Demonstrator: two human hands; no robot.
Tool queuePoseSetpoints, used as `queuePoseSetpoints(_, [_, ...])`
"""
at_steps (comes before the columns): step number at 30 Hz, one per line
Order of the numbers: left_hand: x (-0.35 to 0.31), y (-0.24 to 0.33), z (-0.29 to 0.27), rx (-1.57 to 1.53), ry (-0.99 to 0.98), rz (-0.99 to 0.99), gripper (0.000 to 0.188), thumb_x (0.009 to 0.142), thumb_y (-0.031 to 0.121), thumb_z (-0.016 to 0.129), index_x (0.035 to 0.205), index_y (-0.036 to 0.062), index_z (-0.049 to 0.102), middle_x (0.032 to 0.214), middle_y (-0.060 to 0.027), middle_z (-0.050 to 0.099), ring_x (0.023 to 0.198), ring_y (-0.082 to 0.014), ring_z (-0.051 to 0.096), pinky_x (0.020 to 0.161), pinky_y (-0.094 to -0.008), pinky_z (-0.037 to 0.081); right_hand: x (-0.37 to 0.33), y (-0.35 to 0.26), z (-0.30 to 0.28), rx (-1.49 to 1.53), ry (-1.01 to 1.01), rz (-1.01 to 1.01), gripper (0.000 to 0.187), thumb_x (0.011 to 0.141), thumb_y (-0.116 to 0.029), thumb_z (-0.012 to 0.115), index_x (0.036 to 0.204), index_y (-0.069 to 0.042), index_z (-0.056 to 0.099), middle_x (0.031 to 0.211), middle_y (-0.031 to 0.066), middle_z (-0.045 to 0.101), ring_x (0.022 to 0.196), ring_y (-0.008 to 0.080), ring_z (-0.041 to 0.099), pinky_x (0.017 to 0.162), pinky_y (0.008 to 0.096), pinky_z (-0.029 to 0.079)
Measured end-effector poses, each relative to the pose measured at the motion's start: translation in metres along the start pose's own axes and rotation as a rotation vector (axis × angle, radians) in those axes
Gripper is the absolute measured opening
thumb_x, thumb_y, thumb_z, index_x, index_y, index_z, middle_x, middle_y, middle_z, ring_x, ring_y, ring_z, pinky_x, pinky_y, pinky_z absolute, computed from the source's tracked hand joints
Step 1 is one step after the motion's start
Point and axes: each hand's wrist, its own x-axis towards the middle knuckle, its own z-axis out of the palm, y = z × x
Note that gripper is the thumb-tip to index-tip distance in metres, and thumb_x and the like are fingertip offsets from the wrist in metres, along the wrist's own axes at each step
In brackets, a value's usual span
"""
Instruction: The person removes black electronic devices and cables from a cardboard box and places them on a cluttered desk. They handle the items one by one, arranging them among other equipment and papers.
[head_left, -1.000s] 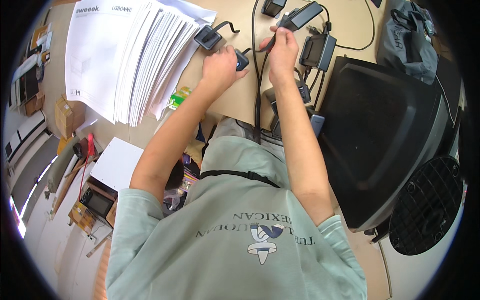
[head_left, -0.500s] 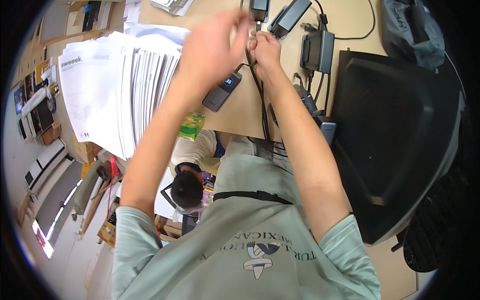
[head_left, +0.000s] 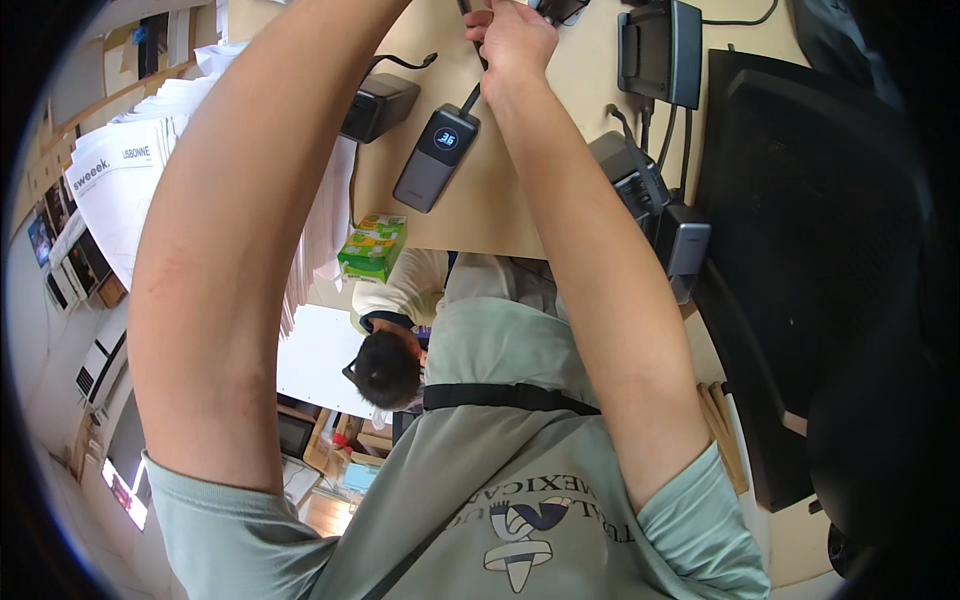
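Observation:
My right hand (head_left: pixel 518 48) is at the top edge of the head view, fingers curled closed around a black cable (head_left: pixel 470 99). This cable comes out of the top of a dark grey power bank (head_left: pixel 432 172) with a small lit round display, lying on the table below the hand. My left forearm (head_left: pixel 232 230) crosses the left side and leaves at the top, so the left hand is out of view. Beside that forearm sits a black block-shaped device (head_left: pixel 380 104), with a short black cable end next to it.
Right of my right arm stand a black device on a stand (head_left: pixel 660 55), a charger with cables (head_left: pixel 630 175), a grey power bank (head_left: pixel 688 245) and a large black panel (head_left: pixel 810 250). Paper stacks (head_left: pixel 115 185), a green-yellow box (head_left: pixel 373 247) and a person (head_left: pixel 388 368) are on the left.
The view has shifted, and both arms reach farther toward the top edge. My left hand has left the picture. The black block left of the power bank has come into sight.

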Motion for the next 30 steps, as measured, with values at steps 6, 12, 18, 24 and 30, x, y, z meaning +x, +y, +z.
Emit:
queuePoseSetpoints(6, [0.001,-0.003,-0.002,0.038,-0.055,-0.036,0.091,0.103,0.044,0.033,0.149,-0.0145,-0.018,0.123,-0.0405,0.058,0.122,-0.0491,0.056,0.111,-0.0451,0.039,-0.009,-0.003,0.014,0.189,0.052,-0.002,0.02,0.101,-0.013,0.055,0.104,0.004,0.066,0.08,0.0106,0.07,0.058,0.015,0.061,0.053,0.0279,0.049])
queuePoseSetpoints(12, [-0.004,0.005,-0.005,-0.003,-0.038,-0.026,0.09,0.102,0.045,0.034,0.151,-0.0134,-0.014,0.128,-0.0398,0.056,0.123,-0.0481,0.056,0.114,-0.0449,0.036,-0.008,-0.002,0.019,0.217,0.105,-0.056,0.017,0.101,-0.011,0.055,0.101,0.003,0.065,0.078,0.0102,0.069,0.06,0.0151,0.062,0.054,0.0283,0.049])
queuePoseSetpoints(18, [0.002,-0.004,0.003,0.05,0.066,0.019,0.091,0.099,0.048,0.039,0.153,-0.0127,-0.002,0.134,-0.0404,0.052,0.131,-0.0472,0.05,0.117,-0.0431,0.031,-0.01,-0.015,0.016,-0.001,0.088,-0.085,0.016,0.1,-0.008,0.053,0.097,0.002,0.066,0.072,0.0089,0.069,0.062,0.0154,0.064,0.057,0.0285,0.051])
queuePoseSetpoints(24, [0.003,-0.014,0.002,-0.04,0.099,0.012,0.094,0.096,0.043,0.05,0.153,-0.0128,0.0,0.143,-0.0406,0.042,0.135,-0.0454,0.047,0.117,-0.0396,0.031,-0.085,-0.019,-0.017,-0.754,0.144,-0.957,0.054,0.079,-0.015,0.073,0.126,0.002,0.052,0.117,0.0206,0.058,0.109,0.0317,0.058,0.089,0.0443,0.048])
queuePoseSetpoints(30, [-0.021,-0.008,-0.013,-0.686,-0.29,-0.15,0.083,0.099,0.056,0.048,0.151,-0.0048,0.025,0.123,-0.024,0.064,0.104,-0.0346,0.066,0.095,-0.0417,0.05,-0.126,-0.007,-0.015,-1.002,-0.146,-1.003,0.068,0.066,-0.02,0.077,0.128,-0.001,0.055,0.135,0.0169,0.046,0.134,0.0388,0.035,0.112,0.0552,0.029])
